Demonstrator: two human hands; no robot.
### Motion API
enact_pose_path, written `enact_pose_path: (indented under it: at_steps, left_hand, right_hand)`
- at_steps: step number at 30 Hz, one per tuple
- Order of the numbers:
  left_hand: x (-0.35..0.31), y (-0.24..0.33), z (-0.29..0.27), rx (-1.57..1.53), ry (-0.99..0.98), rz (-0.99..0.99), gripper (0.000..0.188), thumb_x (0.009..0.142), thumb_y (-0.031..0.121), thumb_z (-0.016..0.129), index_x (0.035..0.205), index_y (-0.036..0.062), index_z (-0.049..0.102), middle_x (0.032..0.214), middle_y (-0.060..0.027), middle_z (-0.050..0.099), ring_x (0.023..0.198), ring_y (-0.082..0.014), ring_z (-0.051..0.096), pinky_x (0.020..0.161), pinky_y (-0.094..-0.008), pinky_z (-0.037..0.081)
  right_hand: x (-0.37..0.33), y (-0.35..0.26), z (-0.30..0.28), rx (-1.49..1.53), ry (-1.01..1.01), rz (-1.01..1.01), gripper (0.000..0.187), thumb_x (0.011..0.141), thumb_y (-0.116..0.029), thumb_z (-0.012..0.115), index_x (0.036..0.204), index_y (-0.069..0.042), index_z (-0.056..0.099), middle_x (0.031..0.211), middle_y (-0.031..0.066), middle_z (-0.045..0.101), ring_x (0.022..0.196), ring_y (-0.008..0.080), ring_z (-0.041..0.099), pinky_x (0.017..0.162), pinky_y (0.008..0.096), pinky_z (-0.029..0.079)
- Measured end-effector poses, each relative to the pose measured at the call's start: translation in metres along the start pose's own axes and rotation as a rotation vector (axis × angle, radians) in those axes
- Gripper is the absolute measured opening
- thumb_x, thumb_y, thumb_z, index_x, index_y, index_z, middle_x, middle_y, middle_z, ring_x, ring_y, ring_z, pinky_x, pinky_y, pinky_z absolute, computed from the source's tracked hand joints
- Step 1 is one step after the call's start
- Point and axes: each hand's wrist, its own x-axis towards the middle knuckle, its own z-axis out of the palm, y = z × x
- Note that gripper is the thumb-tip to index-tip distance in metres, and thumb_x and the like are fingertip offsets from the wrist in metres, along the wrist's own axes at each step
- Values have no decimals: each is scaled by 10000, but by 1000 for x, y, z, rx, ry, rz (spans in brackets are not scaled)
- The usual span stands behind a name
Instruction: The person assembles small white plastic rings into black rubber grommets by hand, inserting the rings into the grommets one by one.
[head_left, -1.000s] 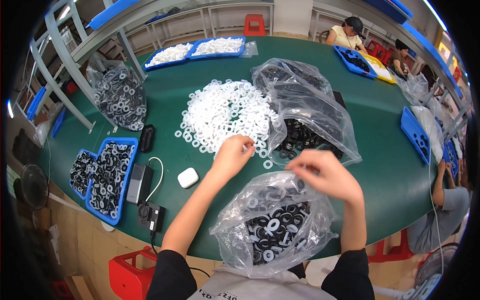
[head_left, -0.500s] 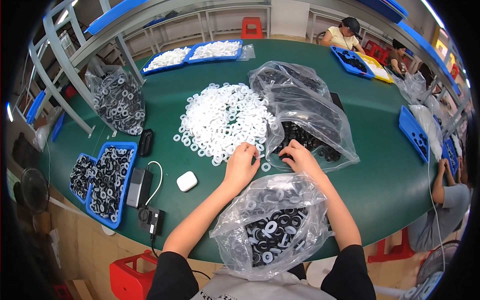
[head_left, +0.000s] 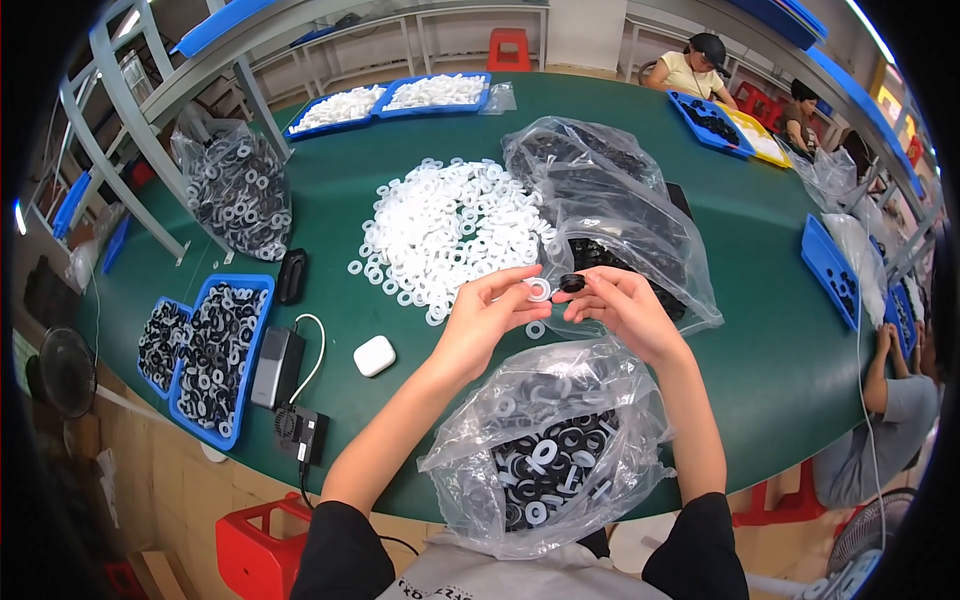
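Observation:
Between thumb and fingers, my left hand (head_left: pixel 490 312) pinches a white ring (head_left: pixel 539 290). My right hand (head_left: pixel 624 308) grips a small round black part (head_left: pixel 571 283), close beside the ring; a slight gap seems to separate the two. Left of and beyond my hands spreads a heap of loose white rings (head_left: pixel 450 235). A clear plastic bag (head_left: pixel 640 235) of black parts (head_left: pixel 597 253) lies behind my right hand, its mouth toward me. Nearest to me, between my forearms, an open clear bag (head_left: pixel 455 470) holds mixed black and white rings (head_left: pixel 550 460).
At left are blue trays (head_left: pixel 232 425) of mixed rings, a full bag (head_left: pixel 240 195), a white case (head_left: pixel 375 356) and a grey device (head_left: pixel 277 370) with a cable. Blue trays (head_left: pixel 383 112) of white pieces stand at the back. Co-workers (head_left: pixel 690 70) sit beyond and at right.
Both hands have lifted and come together above the table. The left has brought a white ring from the heap's edge, the right a black part from the bag's mouth.

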Motion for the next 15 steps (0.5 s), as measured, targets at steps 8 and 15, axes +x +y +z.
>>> enact_pose_path:
  at_steps: [8, 15]
  left_hand:
    - [-5, 8, 5, -8, 15, 19, 321, 963, 61, 538, 1246, -90, 537, 1050, -168, 661, 979, -240, 674, 927, -340, 547]
    - [-7, 10, 3, 15, 12, 47, 317, 962, 89, 576, 1219, -96, 557, 1085, -184, 657, 987, -234, 673, 925, -330, 548]
  right_hand:
    - [-6, -4, 10, -65, 27, -82, 230, 919, -57, 632, 1126, 31, 587, 1024, 117, 667, 906, 175, 672, 819, 288, 537]
    - [-11, -15, 17, -98, 12, -198, 293, 847, 29, 686, 1120, 39, 582, 1121, 111, 617, 987, 167, 647, 893, 294, 529]
